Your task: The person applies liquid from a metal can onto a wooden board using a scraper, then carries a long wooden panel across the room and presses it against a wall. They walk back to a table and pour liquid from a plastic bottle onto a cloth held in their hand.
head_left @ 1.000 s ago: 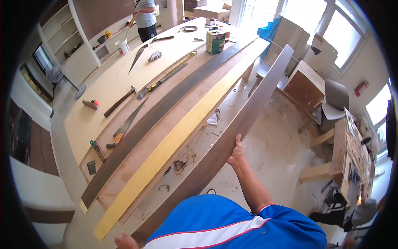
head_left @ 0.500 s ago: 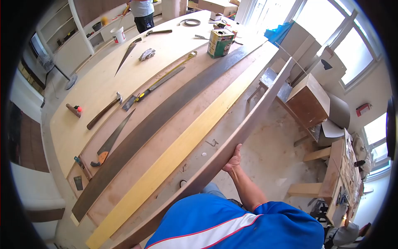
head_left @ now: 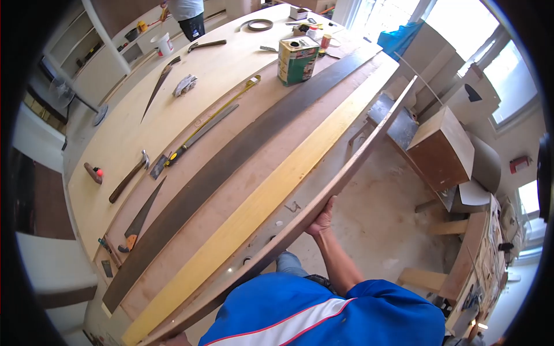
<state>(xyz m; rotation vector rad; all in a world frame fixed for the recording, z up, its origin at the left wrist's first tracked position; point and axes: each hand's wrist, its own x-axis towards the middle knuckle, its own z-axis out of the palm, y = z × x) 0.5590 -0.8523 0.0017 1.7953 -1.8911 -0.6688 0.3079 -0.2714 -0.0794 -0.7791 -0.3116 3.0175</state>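
Observation:
A long thin wooden board (head_left: 277,246) slants across the front of me, from the lower left up to the right, beside the workbench's near edge. My right hand (head_left: 322,219) grips it around the middle, thumb up against its near side. At the bottom edge, my left hand (head_left: 178,341) is partly cut off; it is closed at the board's near end, with most fingers hidden. Beyond the board, a yellow wooden strip (head_left: 254,222) and a dark strip (head_left: 213,179) lie lengthwise on the bench.
On the workbench (head_left: 121,141) lie a handsaw (head_left: 144,213), a claw hammer (head_left: 128,177), a tape measure (head_left: 251,82) and a green tin (head_left: 297,63). A wooden box (head_left: 441,150) stands at the right, near a cluttered side bench (head_left: 470,254). Another person (head_left: 187,17) stands at the far end.
The board has rolled in my hands, showing more of its narrow edge and less of its broad face. My left hand has come further into view. The view has shifted slightly.

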